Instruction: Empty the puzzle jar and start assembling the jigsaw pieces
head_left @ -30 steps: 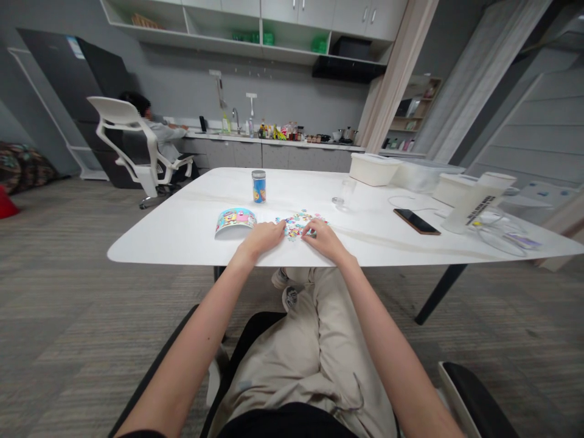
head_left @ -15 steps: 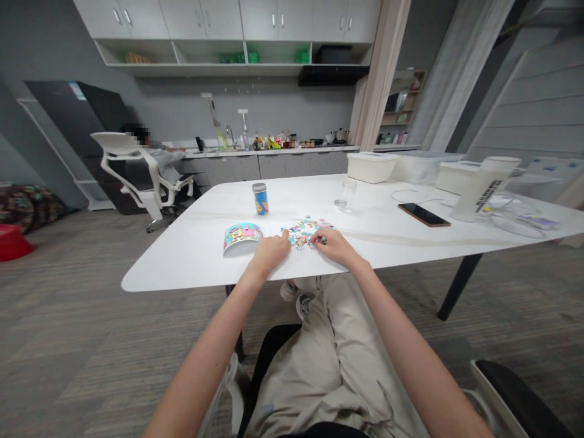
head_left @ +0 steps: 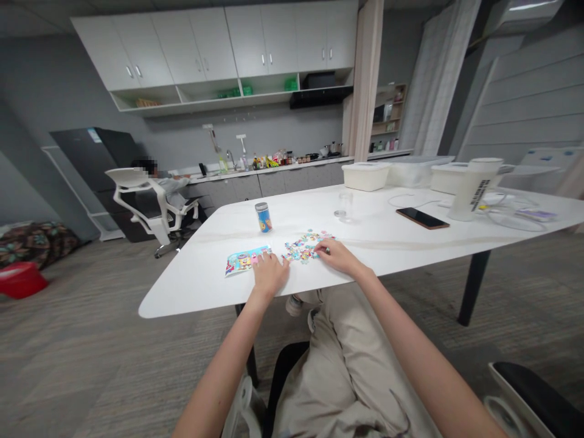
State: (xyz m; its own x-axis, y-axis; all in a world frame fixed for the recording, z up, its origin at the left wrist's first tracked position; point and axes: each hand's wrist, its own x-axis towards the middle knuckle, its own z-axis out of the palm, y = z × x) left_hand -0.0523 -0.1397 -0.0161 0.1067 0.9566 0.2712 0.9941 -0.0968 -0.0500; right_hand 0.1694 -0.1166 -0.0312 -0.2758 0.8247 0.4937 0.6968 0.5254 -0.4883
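A colourful cartoon picture sheet lies on the white table, pressed nearly flat under the fingers of my left hand. That hand is spread, palm down, on the sheet's right part and the tabletop beside it. Right of it is a loose heap of small jigsaw puzzle pieces. At the heap's right edge my right hand has its thumb and fingers pinched together on a small greenish puzzle piece. Behind the sheet stands a blue printed canister with a grey lid.
A clear jar and its clear lid stand behind the heap. To the right are a phone, a white cup, cables and several white tubs. A person sits in a white chair at the back left.
My left hand has moved onto the picture sheet, and its fingers have spread. The sheet, arched before, now lies flatter. My right hand stays pinched by the heap. The head view has tilted.
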